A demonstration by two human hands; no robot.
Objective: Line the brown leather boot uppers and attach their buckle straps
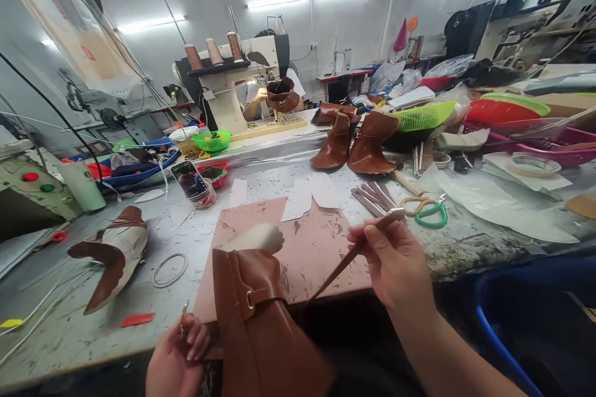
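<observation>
A brown leather boot upper with a buckled strap lies across the bench's front edge, in front of me. Beside it on the left, my left hand has its fingers curled around a small shiny metal piece, whose exact kind I cannot make out. My right hand pinches a long, narrow brown strip between thumb and fingers. The strip slants down toward the upper, and its upper end looks pale. A pinkish cutting board lies beneath, with white paper pieces on its far edge.
Brown boot uppers stand at the back; another upper lies left. Green-handled scissors and loose strips lie right. A phone leans near a green basket. Beyond, a person works at a sewing machine.
</observation>
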